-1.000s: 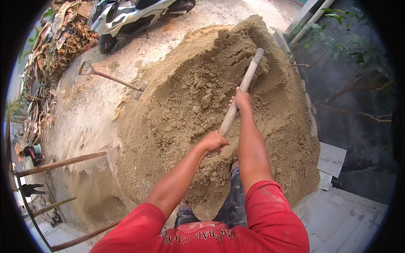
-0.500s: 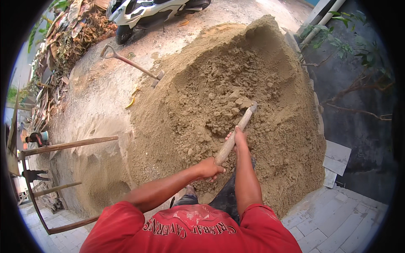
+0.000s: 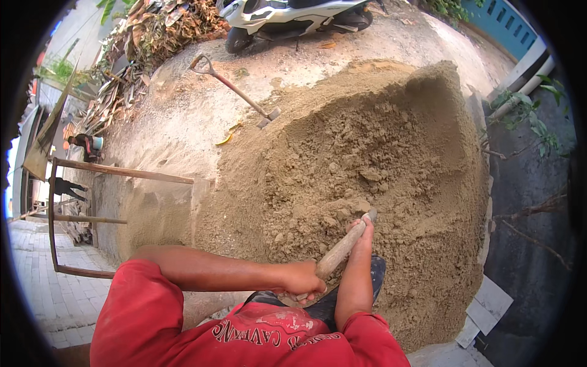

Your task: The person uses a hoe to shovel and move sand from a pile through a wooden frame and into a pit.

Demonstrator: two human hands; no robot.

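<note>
A hoe with a thick, pale wooden handle (image 3: 338, 252) slants over the sand in front of me. Its sand-coated head (image 3: 361, 209) lies at the loose, clumpy sand, and the blade is hard to make out there. My left hand (image 3: 304, 279) is closed around the lower part of the handle, close to my body. Farther up, just below the head, my right hand (image 3: 362, 232) grips the same handle. Around the hoe spreads a large heap of brown sand (image 3: 428, 244), hollowed out in the middle.
A shovel (image 3: 235, 92) stands stuck in the heap's far left edge. Left of me is a wooden frame (image 3: 122, 172) by a mesh-like sandy surface. A parked scooter (image 3: 287, 17) stands at the back. A dark wall (image 3: 532, 208) with branches borders the right. People (image 3: 85, 144) are far left.
The hoe and both hands have come closer to my body, and my left elbow has swung outward. The whole view has turned leftward, so the heap and the shovel appear farther right.
</note>
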